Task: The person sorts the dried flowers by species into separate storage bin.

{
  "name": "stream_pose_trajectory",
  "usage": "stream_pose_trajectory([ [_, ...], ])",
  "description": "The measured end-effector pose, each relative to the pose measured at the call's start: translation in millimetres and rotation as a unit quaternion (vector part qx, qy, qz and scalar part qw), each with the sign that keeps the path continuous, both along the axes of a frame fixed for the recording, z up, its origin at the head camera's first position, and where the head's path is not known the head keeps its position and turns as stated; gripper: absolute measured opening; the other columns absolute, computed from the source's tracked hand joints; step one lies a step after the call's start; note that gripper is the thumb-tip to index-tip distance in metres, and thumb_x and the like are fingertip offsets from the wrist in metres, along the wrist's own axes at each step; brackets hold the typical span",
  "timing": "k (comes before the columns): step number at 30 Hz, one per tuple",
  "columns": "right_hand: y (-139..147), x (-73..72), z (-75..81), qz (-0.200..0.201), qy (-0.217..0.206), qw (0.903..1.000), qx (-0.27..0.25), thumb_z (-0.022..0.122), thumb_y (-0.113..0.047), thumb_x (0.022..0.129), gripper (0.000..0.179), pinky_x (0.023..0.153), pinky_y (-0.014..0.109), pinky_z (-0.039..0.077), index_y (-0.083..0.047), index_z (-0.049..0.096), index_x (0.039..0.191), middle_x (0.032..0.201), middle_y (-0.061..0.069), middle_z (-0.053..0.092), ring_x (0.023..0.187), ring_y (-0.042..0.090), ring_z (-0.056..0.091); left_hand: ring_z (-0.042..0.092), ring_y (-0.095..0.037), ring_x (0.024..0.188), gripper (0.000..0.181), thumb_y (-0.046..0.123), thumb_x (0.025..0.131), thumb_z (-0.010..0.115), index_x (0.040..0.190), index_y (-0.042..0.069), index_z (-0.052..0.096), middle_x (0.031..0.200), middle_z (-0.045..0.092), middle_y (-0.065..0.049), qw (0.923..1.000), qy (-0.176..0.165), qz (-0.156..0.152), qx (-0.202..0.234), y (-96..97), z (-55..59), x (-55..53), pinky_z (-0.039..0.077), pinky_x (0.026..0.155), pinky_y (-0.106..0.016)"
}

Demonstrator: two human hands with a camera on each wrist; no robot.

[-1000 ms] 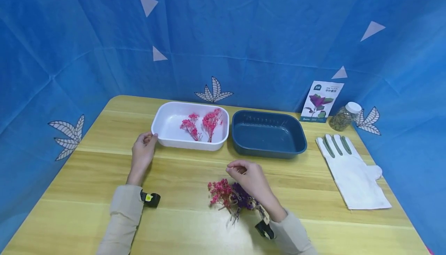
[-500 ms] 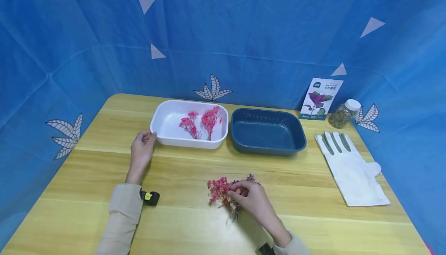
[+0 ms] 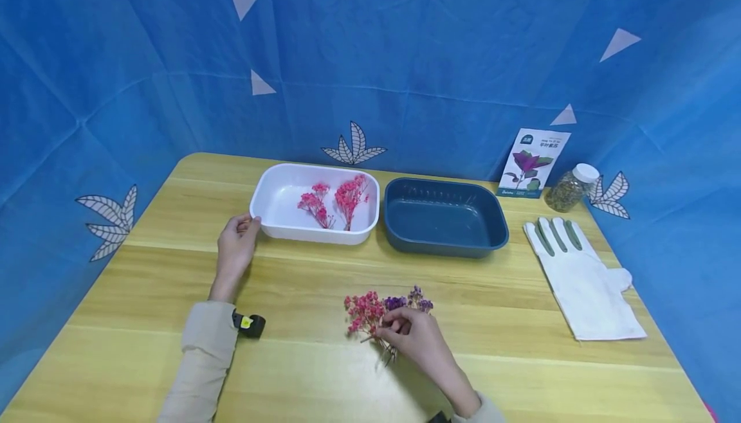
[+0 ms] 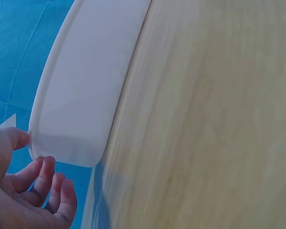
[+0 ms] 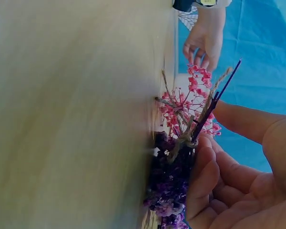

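My left hand [image 3: 236, 249] pinches the near left corner of a white tray [image 3: 312, 236], thumb at the rim and fingertips below it, as the left wrist view shows. Two sprigs of pink dried flowers [image 3: 350, 198] lie in that tray. My right hand [image 3: 419, 339] pinches the dark stems of a bunch of purple dried flowers [image 5: 167, 186] between thumb and fingers. Twine [image 5: 183, 140] is looped about these stems. Beside the purple bunch, touching or very near it, is a bunch of pink dried flowers [image 3: 365, 310] on the table [image 3: 301, 371].
A dark blue tray [image 3: 446, 246] stands right of the white one. Farther right are an upright seed packet [image 3: 532, 162], a jar [image 3: 570, 190] with a white lid and dried contents, and a white work glove [image 3: 590, 294]. A blue curtain [image 3: 370, 56] hangs behind the table.
My right hand has come down and toward me onto the flower stems. The purple flowers have shifted away from me, showing beyond the hand. My left hand stays at the white tray's corner.
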State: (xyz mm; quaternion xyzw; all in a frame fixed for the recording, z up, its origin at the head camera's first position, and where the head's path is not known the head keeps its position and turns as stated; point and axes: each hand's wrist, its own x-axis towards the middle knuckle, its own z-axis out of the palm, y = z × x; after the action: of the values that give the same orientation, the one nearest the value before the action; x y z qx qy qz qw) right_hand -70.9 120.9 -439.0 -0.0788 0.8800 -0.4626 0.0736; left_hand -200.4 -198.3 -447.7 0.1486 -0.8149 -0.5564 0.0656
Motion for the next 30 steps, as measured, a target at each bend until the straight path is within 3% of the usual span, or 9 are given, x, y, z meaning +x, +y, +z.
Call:
stream_pose_trajectory([
  [9, 0.1, 0.0, -2.5, 0.023, -0.007, 0.9992, 0.031, 0.077, -0.014, 0.076, 0.023, 0.054, 0.019, 0.045, 0.000, 0.068, 0.092, 0.073, -0.003, 0.056, 0.061, 0.005, 0.049, 0.049, -0.029, 0.108, 0.052, 0.036, 0.100, 0.042, 0.135, -0.003, 0.044, 0.121, 0.050, -0.020, 1.0000, -0.002, 0.002, -0.002, -0.4, 0.3, 0.4, 0.041, 0.087, -0.033],
  [21, -2.0, 2.6, -2.4, 0.037, 0.005, 0.9954, 0.089, 0.078, -0.018, 0.075, 0.013, 0.062, 0.021, 0.037, -0.008, 0.073, 0.082, 0.073, -0.005, 0.051, 0.067, 0.007, 0.042, 0.048, -0.029, 0.109, 0.052, 0.036, 0.101, 0.042, 0.134, -0.004, 0.044, 0.121, 0.050, -0.021, 1.0000, 0.001, 0.001, -0.008, -0.5, 0.0, 0.1, 0.041, 0.090, -0.035],
  [30, -1.6, 2.4, -2.7, 0.071, 0.002, 0.9898, 0.123, 0.079, -0.021, 0.073, 0.021, 0.065, 0.025, 0.034, -0.007, 0.073, 0.089, 0.075, -0.003, 0.050, 0.071, 0.010, 0.039, 0.048, -0.027, 0.106, 0.052, 0.035, 0.100, 0.042, 0.134, -0.004, 0.044, 0.119, 0.050, -0.020, 1.0000, 0.000, 0.002, -0.009, 0.1, 0.5, -0.9, 0.041, 0.087, -0.032],
])
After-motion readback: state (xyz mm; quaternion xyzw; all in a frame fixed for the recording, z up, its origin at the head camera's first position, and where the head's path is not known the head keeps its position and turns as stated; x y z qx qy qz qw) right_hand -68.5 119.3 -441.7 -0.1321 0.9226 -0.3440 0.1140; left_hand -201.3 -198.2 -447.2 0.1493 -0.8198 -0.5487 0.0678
